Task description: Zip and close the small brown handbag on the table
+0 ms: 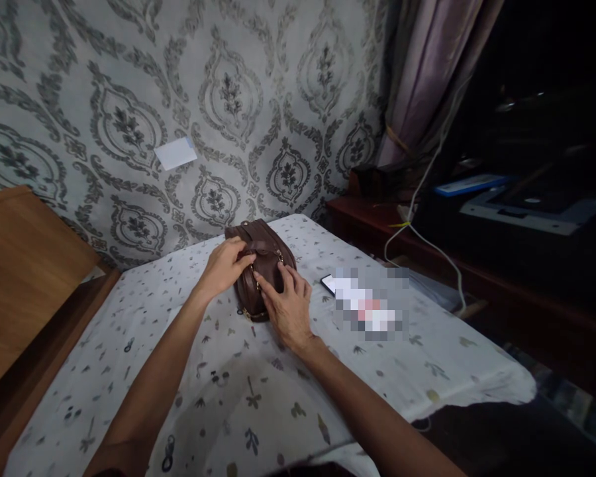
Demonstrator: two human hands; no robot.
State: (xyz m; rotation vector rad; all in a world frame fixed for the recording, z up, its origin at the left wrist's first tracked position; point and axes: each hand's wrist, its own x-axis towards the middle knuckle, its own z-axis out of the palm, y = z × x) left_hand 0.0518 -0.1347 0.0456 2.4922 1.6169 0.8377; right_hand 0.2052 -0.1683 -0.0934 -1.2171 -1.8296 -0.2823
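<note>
From the head view, a small brown bag [261, 262] lies on the worktop [228, 371] under a leaf-print cloth, near the patterned wall. The left hand [224, 266] rests against the bag's left side with fingers curled on its top, seemingly steadying it. The right hand [287, 306] lies on the bag's near side, fingertips pinched at a gold fitting, probably a zip pull. A phone [328, 283] lies just right of the bag, mostly blurred over. The bag's far side is hidden.
</note>
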